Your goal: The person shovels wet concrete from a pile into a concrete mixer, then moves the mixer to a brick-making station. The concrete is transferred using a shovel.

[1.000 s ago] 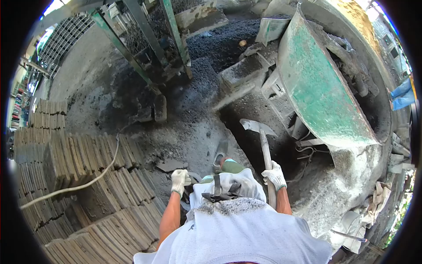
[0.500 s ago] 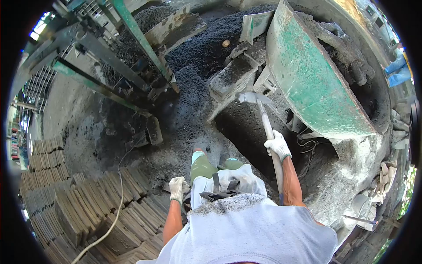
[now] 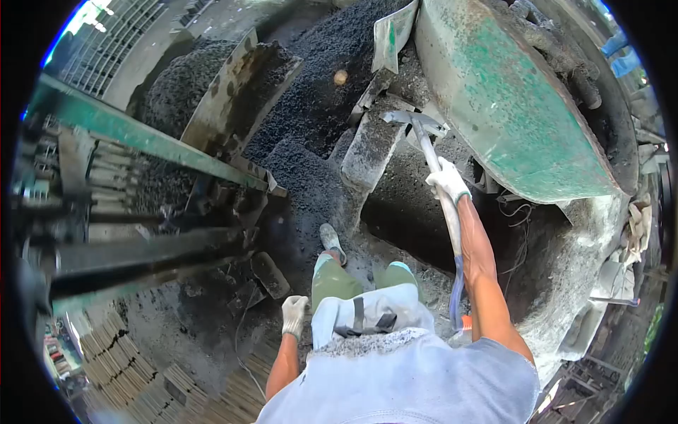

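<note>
My right hand [image 3: 448,180], in a white glove, is wrapped around the long handle of a hoe [image 3: 429,147]. The metal head [image 3: 417,120] lies away from me, beside a concrete block [image 3: 373,150] and near the green metal hopper [image 3: 505,106]. Behind the hand, the handle runs back along my forearm to a blue-wrapped part [image 3: 456,290]. My left hand [image 3: 294,314], also gloved, hangs by my left hip with its fingers curled in and nothing showing in them.
A dark pit [image 3: 417,230] opens ahead of my right leg. Dark gravel [image 3: 304,92] is heaped ahead, beyond my boot [image 3: 330,239]. A green steel beam [image 3: 148,145] crosses on the left; stacked boards [image 3: 113,353] stand at lower left. A cable [image 3: 244,346] lies near them.
My view has shifted and I have stepped forward, a boot now showing. My right hand still grips the hoe, whose head now appears higher, by the block. The left hand stays curled at my side.
</note>
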